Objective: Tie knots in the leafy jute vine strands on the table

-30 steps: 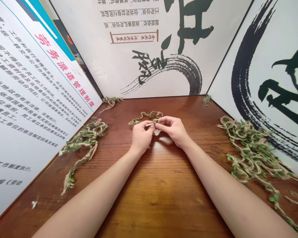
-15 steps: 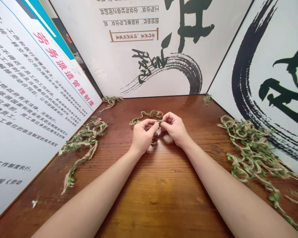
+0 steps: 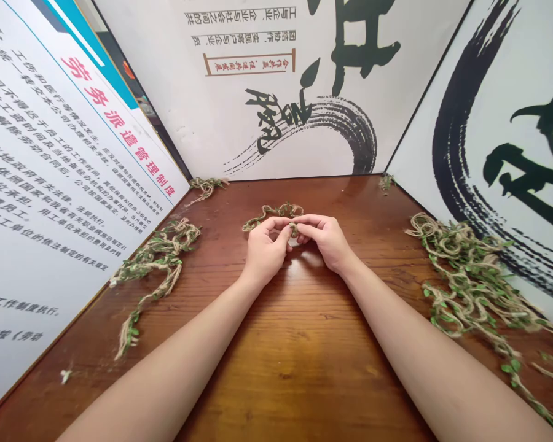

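A thin twine garland with small green leaves [image 3: 271, 212] is pinched between my two hands, its loose length curving over the tabletop behind them. My left hand [image 3: 266, 248] grips it between thumb and fingers. From the other side, my right hand [image 3: 325, 239] closes thumb and forefinger on the same short bit of twine. The fingertips of both hands nearly meet there, around a small bunched part. My lower fingers and some of the twine are hidden behind the hands.
A heap of leafy twine [image 3: 470, 276] lies at the right, a smaller heap [image 3: 161, 258] at the left. Short tufts [image 3: 207, 186] sit in the far corners. A white scrap [image 3: 65, 376] lies near left. Printed boards [image 3: 276, 141] wall in the wooden table [image 3: 281, 380].
My right fingers have straightened and moved slightly left, closing in on the left fingertips. The held part of the twine now looks bunched. The heaps lie as before.
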The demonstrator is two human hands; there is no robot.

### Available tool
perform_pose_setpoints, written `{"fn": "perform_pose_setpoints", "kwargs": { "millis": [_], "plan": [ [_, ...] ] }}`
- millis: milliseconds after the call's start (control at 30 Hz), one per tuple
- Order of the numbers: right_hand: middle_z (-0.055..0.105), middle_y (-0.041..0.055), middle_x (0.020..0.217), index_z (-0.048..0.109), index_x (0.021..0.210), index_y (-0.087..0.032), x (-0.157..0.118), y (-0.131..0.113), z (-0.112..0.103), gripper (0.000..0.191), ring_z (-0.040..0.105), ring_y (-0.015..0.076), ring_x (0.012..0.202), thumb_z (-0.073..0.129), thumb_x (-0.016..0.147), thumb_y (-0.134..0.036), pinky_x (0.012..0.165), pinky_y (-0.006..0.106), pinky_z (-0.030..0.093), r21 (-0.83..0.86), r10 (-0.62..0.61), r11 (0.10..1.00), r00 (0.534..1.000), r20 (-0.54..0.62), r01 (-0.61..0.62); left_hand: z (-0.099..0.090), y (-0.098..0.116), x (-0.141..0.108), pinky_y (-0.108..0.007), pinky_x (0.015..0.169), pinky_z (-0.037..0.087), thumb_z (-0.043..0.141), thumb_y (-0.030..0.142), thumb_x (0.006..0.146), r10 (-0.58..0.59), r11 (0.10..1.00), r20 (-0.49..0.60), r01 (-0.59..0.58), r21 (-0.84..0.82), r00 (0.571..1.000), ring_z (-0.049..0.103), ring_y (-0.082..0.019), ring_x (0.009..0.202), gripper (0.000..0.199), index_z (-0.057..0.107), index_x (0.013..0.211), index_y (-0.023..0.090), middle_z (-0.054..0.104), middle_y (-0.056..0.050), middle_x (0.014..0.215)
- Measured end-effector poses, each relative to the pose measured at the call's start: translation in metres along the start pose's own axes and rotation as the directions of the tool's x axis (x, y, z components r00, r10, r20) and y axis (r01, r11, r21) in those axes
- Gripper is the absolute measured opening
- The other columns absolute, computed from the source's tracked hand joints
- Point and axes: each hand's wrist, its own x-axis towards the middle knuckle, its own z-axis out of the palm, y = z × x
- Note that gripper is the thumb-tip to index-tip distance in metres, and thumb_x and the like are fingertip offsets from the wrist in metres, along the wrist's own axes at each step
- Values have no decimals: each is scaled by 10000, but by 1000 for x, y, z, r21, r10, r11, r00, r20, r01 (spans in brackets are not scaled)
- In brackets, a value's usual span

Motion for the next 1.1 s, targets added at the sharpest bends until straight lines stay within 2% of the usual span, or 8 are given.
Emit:
{"fn": "perform_pose_setpoints", "kwargs": {
  "millis": [133,267,500,700,800,1000,1100],
  "plan": [
    [713,21,725,771,833,-174,-1,0,1,311,603,128,633,853,641,-404,649,292,514,-18,9,1000,999,52,-8,0,2,-1,-198,445,451,659,191,857,-22,999,-25,21,-24,999,548,-85,463,50,682,891,163,655,6,644],
    [699,22,698,737,779,-175,-1,1,0,321,620,140,648,863,657,-444,651,293,521,-48,-6,999,998,65,9,0,2,0,-201,424,433,669,190,834,-22,998,-30,21,-51,999,526,-78,447,46,663,870,164,656,4,672],
    [653,-4,718,630,808,-193,3,7,3,235,609,124,613,726,759,-402,548,252,477,-97,-53,994,997,-59,47,1,-1,1,-215,440,450,719,240,780,-13,996,-42,9,-94,999,563,-105,527,114,646,826,166,667,-16,733],
    [650,-26,742,575,888,-215,3,7,3,263,615,126,622,726,706,-330,529,241,459,-37,-74,997,991,-111,70,2,-7,3,-240,560,504,706,268,812,8,1000,-34,-8,-9,999,635,-138,668,117,656,845,168,714,-45,809],
    [657,-23,761,618,898,-202,1,3,1,294,605,121,651,754,645,-266,551,238,458,7,-61,998,995,-75,62,2,-8,4,-255,612,521,695,264,825,12,1000,-30,-12,9,999,657,-152,720,105,660,861,172,724,-50,830],
    [702,1,816,738,951,-194,0,-2,1,337,611,132,712,780,622,-250,612,258,464,0,-9,1000,1000,6,9,1,-9,2,-263,619,506,680,280,838,36,997,6,-36,63,999,630,-145,690,115,662,877,173,710,-37,814],
    [721,14,804,755,867,-189,1,-1,0,266,615,138,716,806,614,-256,637,271,470,10,-12,1000,1000,-8,12,1,-9,2,-264,621,492,674,279,842,45,996,22,-47,81,999,618,-143,680,110,658,875,175,710,-36,815]
  ]
}}
